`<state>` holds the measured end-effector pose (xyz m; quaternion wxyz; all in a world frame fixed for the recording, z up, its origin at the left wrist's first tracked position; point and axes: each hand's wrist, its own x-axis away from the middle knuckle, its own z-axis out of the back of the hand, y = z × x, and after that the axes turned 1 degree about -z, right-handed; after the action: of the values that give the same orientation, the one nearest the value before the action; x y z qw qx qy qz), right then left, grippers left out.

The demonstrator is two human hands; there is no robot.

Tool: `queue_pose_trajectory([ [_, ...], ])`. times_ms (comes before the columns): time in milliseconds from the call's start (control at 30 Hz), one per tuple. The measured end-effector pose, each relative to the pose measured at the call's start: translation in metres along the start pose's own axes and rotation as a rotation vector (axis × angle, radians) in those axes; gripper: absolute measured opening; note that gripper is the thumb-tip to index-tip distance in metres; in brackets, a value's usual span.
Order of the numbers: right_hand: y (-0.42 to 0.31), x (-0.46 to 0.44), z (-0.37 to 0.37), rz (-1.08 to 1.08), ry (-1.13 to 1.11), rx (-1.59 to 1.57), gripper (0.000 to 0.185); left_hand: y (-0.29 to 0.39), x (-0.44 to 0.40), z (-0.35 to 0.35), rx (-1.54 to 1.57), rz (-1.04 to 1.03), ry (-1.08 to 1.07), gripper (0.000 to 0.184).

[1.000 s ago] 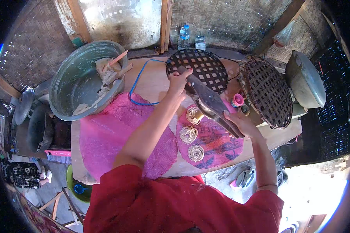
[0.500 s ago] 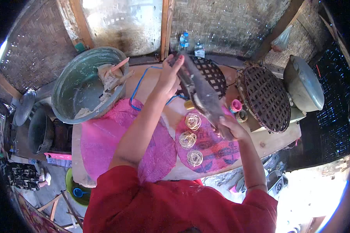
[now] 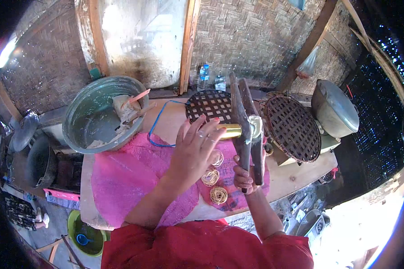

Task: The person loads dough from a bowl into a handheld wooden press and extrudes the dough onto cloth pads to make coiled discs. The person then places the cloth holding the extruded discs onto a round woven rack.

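Observation:
A dark two-bar wooden hand press (image 3: pixel 241 107) stands upright in front of me, its two bars slightly apart. From its left side sticks out a brass cylinder (image 3: pixel 229 132), and whitish dough (image 3: pixel 255 126) shows at the middle of the other bar. My right hand (image 3: pixel 243 180) is wrapped round the press's lower end. With fingers outstretched, my left hand (image 3: pixel 194 145) is beside the brass cylinder; whether the fingertips touch it is unclear. Below, nests of pale dough strands (image 3: pixel 218 195) lie in a column on a round pink patterned cloth (image 3: pixel 239 200).
A large green basin (image 3: pixel 83 139) with dough and wooden paddles stands at the left. A pink cloth (image 3: pixel 116 188) covers the table's left part. Dark woven trays (image 3: pixel 296 130) and a metal pot (image 3: pixel 334 110) are at the right. A blue cord (image 3: pixel 151 125) lies at the back.
The press has swung from a slant to upright and shifted right. My left hand has left its upper end and come down beside the brass cylinder; my right hand still grips the lower end.

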<state>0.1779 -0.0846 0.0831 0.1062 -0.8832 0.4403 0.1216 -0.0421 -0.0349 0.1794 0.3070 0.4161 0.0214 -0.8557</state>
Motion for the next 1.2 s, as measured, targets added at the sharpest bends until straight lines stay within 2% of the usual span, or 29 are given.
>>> queue_pose_trajectory([
  [33, 0.006, -0.001, -0.003, 0.013, 0.004, 0.013, 0.103, -0.001, 0.004, -0.010, -0.336, -0.080, -0.014, 0.050],
  [67, 0.015, -0.004, -0.008, 0.018, -0.028, -0.025, 0.103, 0.001, 0.004, -0.013, -0.332, -0.080, -0.022, 0.050],
  [133, 0.037, -0.009, -0.024, 0.111, 0.173, 0.087, 0.102, 0.000, -0.006, -0.018, -0.549, -0.086, -0.020, 0.043],
  [200, 0.055, -0.010, -0.030, 0.084, 0.240, 0.255, 0.097, -0.007, -0.015, -0.022, -0.528, -0.026, -0.025, 0.040],
  [267, 0.073, -0.005, -0.059, -0.116, 0.189, 1.126, 0.100, -0.016, -0.020, -0.011, 0.044, 0.218, -0.392, 0.030],
  [333, 0.067, 0.011, -0.102, -0.042, 0.215, 1.158, 0.099, -0.031, -0.001, -0.029, 0.116, 0.174, -0.520, 0.043],
  [400, 0.046, 0.040, -0.122, 0.071, 0.393, 1.305, 0.097, -0.033, 0.029, -0.061, 0.826, 0.035, -0.526, 0.051],
  [433, 0.032, 0.056, -0.126, 0.037, 0.522, 1.385, 0.096, -0.031, 0.036, -0.059, 0.822, -0.017, -0.623, 0.059],
  [467, 0.021, 0.069, -0.124, -0.062, 0.626, 1.440, 0.094, -0.024, 0.041, -0.061, 0.834, -0.018, -0.633, 0.059],
  [533, 0.015, 0.090, -0.105, -0.342, 0.696, 1.405, 0.092, -0.006, 0.046, -0.068, 1.233, 0.090, -0.624, 0.061],
  [567, 0.020, 0.100, -0.095, -0.382, 0.705, 1.326, 0.091, 0.000, 0.045, -0.079, 1.191, 0.037, -0.601, 0.068],
  [600, 0.028, 0.107, -0.086, -0.351, 0.703, 1.230, 0.090, 0.002, 0.042, -0.082, 1.199, 0.040, -0.607, 0.068],
  [667, 0.043, 0.117, -0.079, -0.213, 0.699, 1.049, 0.088, 0.005, 0.027, -0.080, 0.995, -0.012, -0.796, 0.072],
  [700, 0.047, 0.121, -0.081, -0.180, 0.712, 0.973, 0.087, 0.015, 0.009, -0.053, 0.984, 0.110, -0.958, 0.075],
  [733, 0.048, 0.128, -0.080, -0.176, 0.727, 0.963, 0.087, 0.019, 0.003, -0.058, 1.246, 0.072, -0.646, 0.073],
  [800, 0.043, 0.144, -0.075, -0.192, 0.534, 0.775, 0.090, 0.036, -0.021, -0.064, 1.867, 0.259, -0.227, 0.075],
  [833, 0.041, 0.154, -0.070, -0.232, 0.511, 0.722, 0.097, 0.041, -0.036, -0.068, 2.061, 0.391, -0.193, 0.078],
  [867, 0.042, 0.156, -0.071, -0.226, 0.524, 0.710, 0.097, 0.045, -0.050, -0.072, 2.252, 0.528, -0.133, 0.082],
  [933, 0.041, 0.156, -0.075, -0.225, 0.502, 0.643, 0.103, 0.044, -0.072, -0.092, 2.321, 0.542, -0.355, 0.094],
  [967, 0.036, 0.163, -0.077, -0.214, 0.557, 0.653, 0.108, 0.042, -0.077, -0.110, 2.333, 0.557, -0.361, 0.094],
  [1033, 0.027, 0.169, -0.086, -0.174, 0.797, 0.682, 0.111, 0.033, -0.072, -0.161, 2.698, 0.494, -0.468, 0.088],
  [1067, 0.023, 0.168, -0.090, -0.169, 0.926, 0.705, 0.111, 0.033, -0.062, -0.180, 2.707, 0.503, -0.474, 0.088],
  [1100, 0.023, 0.162, -0.097, -0.158, 1.032, 0.784, 0.101, 0.034, -0.051, -0.198, 2.665, 0.714, -0.380, 0.079],
  [1133, 0.021, 0.165, -0.092, -0.153, 1.041, 0.782, 0.101, 0.034, -0.039, -0.217, 2.606, 0.917, -0.286, 0.071],
  [1200, 0.018, 0.177, -0.075, -0.240, 1.266, 0.864, 0.092, 0.030, -0.003, -0.271, 2.733, 1.000, -0.235, 0.071],
])
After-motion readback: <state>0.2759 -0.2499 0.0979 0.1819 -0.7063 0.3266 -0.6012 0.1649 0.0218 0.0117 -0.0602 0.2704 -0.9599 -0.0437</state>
